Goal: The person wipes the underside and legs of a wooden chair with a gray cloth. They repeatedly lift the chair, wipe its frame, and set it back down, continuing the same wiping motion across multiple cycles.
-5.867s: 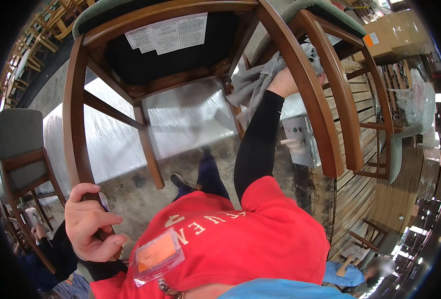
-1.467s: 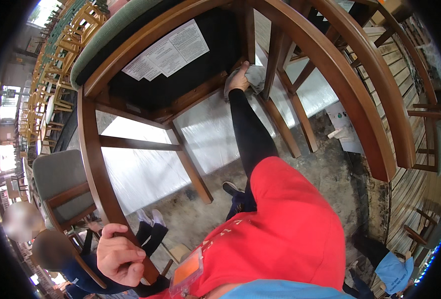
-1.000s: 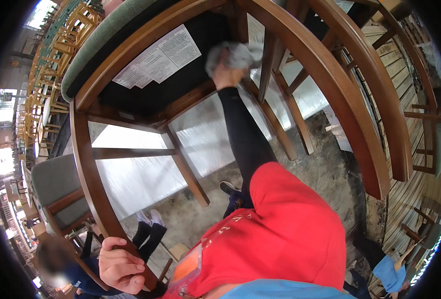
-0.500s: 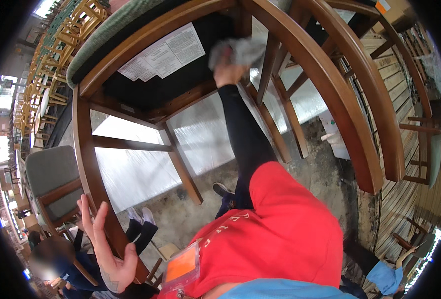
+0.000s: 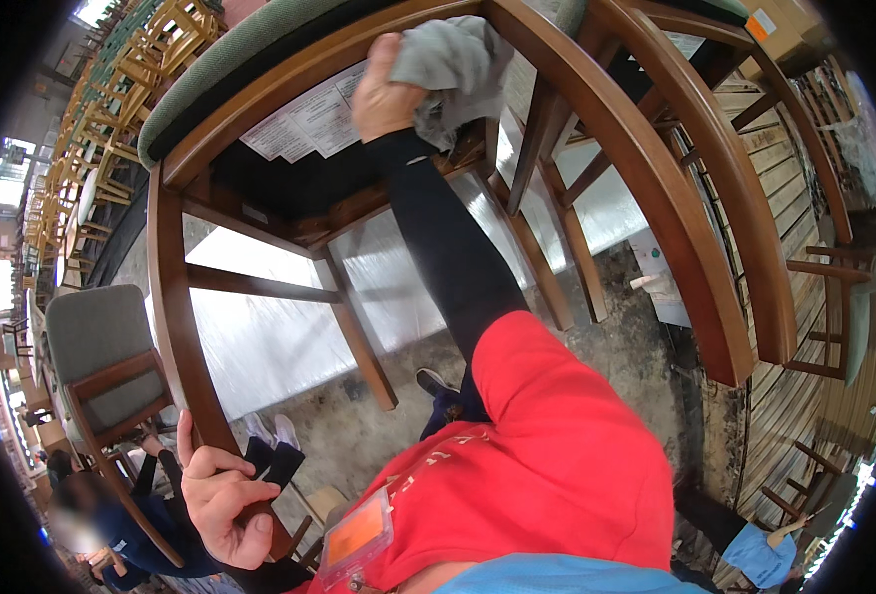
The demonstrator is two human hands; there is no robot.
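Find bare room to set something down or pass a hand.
Setting down: grey concrete floor between red fabric sleeve and curved brown wooden chair legs. Passing: probably below the straight brown wooden crossbar. Crowded: around the right hand and crumpled grey cloth.

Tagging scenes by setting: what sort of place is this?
Probably a furniture workshop or warehouse: rows of wooden chairs at upper left, a cardboard box upper right, and a grey cloth in the right hand at an upholstered chair, underside showing.
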